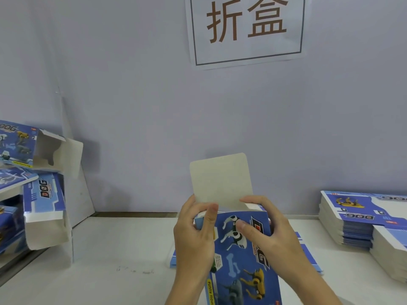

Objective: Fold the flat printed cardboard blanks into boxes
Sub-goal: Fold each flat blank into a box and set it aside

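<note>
On the white table (123,243), folded boxes (33,172) against a lilac wall (136,95).

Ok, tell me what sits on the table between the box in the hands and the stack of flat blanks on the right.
In the head view, mostly bare white table; only a flat blank under the held box pokes out towards the stack.

The bottom edge is cutting off the lower end of the printed box (242,256) and both forearms. The left hand (193,236) is covering the box's left side; behind its fingers, a yellow-green patch is staying unreadable. Beneath the right hand (264,234), a flat blank (308,254) is lying mostly hidden. The left edge is cropping the folded boxes (19,146); the right edge is cropping the blank stack (361,221).
</note>
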Motion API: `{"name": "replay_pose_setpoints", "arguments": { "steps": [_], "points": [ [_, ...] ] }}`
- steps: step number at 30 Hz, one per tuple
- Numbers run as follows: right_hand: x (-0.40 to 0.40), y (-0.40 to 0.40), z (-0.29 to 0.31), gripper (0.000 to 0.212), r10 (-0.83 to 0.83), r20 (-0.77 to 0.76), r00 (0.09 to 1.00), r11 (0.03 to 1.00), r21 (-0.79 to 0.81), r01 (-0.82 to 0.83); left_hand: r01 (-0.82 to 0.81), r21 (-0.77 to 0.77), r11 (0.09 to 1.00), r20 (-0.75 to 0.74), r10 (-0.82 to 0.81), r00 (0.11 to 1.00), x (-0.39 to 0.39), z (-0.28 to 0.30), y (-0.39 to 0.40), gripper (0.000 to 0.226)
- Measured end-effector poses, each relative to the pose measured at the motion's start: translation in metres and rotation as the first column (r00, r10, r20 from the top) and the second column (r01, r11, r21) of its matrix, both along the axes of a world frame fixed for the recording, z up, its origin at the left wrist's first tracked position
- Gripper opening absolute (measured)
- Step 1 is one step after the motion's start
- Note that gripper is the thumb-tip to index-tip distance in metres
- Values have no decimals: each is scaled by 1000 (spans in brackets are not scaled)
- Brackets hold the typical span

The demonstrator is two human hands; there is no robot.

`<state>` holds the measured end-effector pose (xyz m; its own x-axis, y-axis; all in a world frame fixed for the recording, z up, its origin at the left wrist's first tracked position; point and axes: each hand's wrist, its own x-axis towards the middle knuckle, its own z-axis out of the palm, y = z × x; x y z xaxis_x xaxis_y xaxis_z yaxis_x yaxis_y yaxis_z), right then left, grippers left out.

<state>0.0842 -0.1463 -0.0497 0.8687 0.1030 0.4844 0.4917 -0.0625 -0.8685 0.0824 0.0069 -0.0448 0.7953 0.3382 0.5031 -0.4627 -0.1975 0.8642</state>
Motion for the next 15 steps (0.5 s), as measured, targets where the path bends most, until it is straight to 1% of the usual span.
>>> {"name": "replay_pose_setpoints", "arguments": {
  "steps": [2, 4, 5, 6, 7, 8, 10, 12, 14, 15],
  "points": [
    [-1, -2, -1, 32, -11, -6, 1000, 1000, -20, 11, 40, -39, 998, -11, -40, 999, -3, 3, -3, 28],
    [3, -1, 3, 29, 3, -76, 997, 1000, 1, -3, 111, -165, 980, -34, -118, 992, -4, 3, -6, 39],
    [6, -1, 5, 21, -8, -119, 993, 999, 32, 12, 126, -204, 971, -59, -141, 988, -4, 3, -7, 40],
    [7, -1, 8, 16, -33, -146, 989, 998, 50, 41, 121, -209, 970, -77, -140, 987, -5, 4, -8, 38],
    [10, -2, 9, 17, -53, -153, 987, 996, 59, 62, 115, -190, 975, -89, -134, 987, -6, 5, -8, 38],
    [10, -2, 9, 18, -58, -153, 986, 996, 59, 68, 119, -167, 979, -102, -138, 985, -6, 5, -7, 43],
    [9, -4, 6, 13, -65, -194, 979, 994, 74, 80, 156, -144, 977, -133, -175, 976, -6, 4, -7, 48],
    [10, -8, 1, 11, -79, -239, 968, 991, 87, 102, 202, -156, 967, -167, -227, 959, -7, 5, -7, 41],
    [11, -8, 0, 10, -81, -270, 959, 988, 107, 114, 223, -238, 945, -157, -264, 952, -9, 8, -8, 30],
    [11, -8, 0, 12, -81, -283, 956, 984, 129, 121, 227, -271, 935, -149, -274, 950, -9, 9, -9, 30]
  ]
}}
